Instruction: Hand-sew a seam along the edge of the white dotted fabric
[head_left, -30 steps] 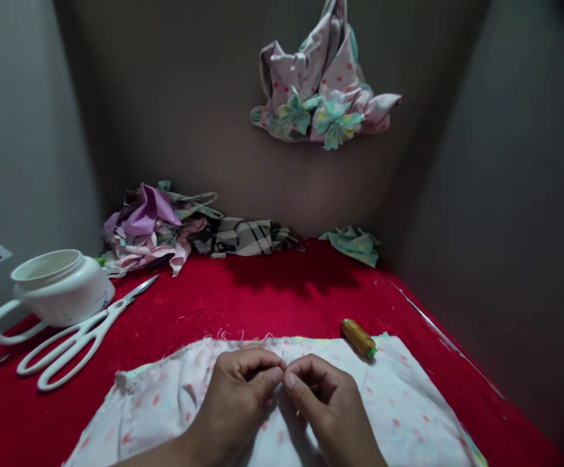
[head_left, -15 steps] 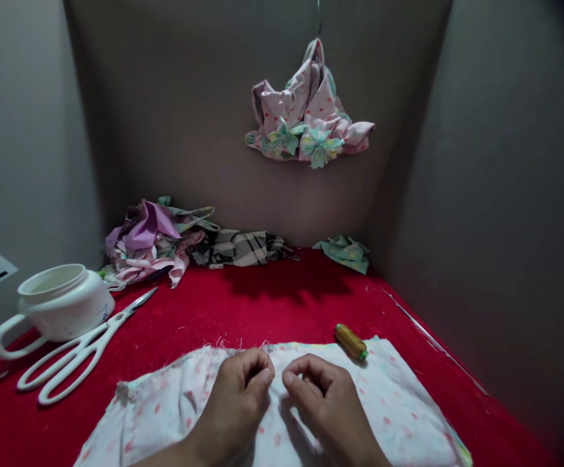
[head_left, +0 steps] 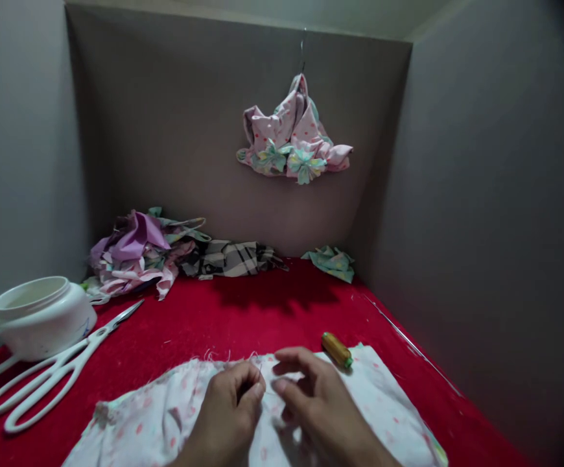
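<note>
White cloth with pink dots (head_left: 389, 408) lies at the front of the red surface, under both hands. My left hand (head_left: 233, 402) is closed in a pinch above it; a thin needle or thread shows at the fingertips, too fine to tell which. Just to its right, my right hand (head_left: 311, 395) has thumb and forefinger apart, with no object visible between them; its other fingers are curled and partly hidden. A gold thread spool (head_left: 337, 350) with green ends rests at the cloth's back edge, beyond my right hand.
White scissors (head_left: 68, 366) lie at left beside a white mug-like pot (head_left: 43, 321). Fabric scraps (head_left: 139, 250), a black-and-white checked cloth (head_left: 233, 258) and a green cloth (head_left: 331, 262) sit along the back wall. A dotted garment (head_left: 296, 139) hangs above. A thin metal rod (head_left: 413, 347) lies at right.
My right thumb and forefinger have spread apart from their earlier pinch. My left hand keeps its pinch. The whole view has shifted, showing more of the top of the back wall.
</note>
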Demonstrator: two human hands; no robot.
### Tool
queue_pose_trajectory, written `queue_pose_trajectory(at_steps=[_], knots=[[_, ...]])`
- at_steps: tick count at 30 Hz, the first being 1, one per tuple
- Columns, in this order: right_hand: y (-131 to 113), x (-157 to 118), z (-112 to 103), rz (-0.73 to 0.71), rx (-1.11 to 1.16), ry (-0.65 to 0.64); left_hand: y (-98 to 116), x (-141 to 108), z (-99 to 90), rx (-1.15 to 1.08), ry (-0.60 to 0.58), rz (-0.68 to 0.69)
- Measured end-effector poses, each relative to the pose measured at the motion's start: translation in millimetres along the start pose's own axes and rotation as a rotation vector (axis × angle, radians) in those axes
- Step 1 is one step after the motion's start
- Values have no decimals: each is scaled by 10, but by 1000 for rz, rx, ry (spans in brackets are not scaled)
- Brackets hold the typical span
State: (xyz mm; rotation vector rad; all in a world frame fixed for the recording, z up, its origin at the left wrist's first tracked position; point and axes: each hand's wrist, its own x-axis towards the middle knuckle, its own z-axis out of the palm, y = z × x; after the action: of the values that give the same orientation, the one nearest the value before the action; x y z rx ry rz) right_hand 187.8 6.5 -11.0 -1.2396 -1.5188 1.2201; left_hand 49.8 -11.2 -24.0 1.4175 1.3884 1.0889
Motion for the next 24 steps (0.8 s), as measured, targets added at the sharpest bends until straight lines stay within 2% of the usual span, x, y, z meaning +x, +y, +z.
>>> queue_pose_trajectory(at_steps=[2, 4, 7, 9, 13, 15, 21, 24], knots=[[81, -59, 165, 50, 133, -68, -20, -6, 4, 14, -7, 13], [134, -81, 242, 104, 201, -122, -47, -13, 8, 28, -16, 16], [144, -72, 227, 191, 243, -144, -89, -19, 10, 37, -25, 21], [127, -57, 189, 214, 218, -103, -98, -19, 9, 41, -38, 33], [113, -51, 150, 132, 68, -8, -57, -14, 10, 81, -39, 42], [121, -64, 152, 90, 11, -10, -27, -15, 11, 95, -36, 41], [131, -96, 144, 125, 43, -7, -16, -36, 11, 107, -28, 44], [123, -95, 122, 117, 53, -13, -51, -32, 16, 34, -25, 20]])
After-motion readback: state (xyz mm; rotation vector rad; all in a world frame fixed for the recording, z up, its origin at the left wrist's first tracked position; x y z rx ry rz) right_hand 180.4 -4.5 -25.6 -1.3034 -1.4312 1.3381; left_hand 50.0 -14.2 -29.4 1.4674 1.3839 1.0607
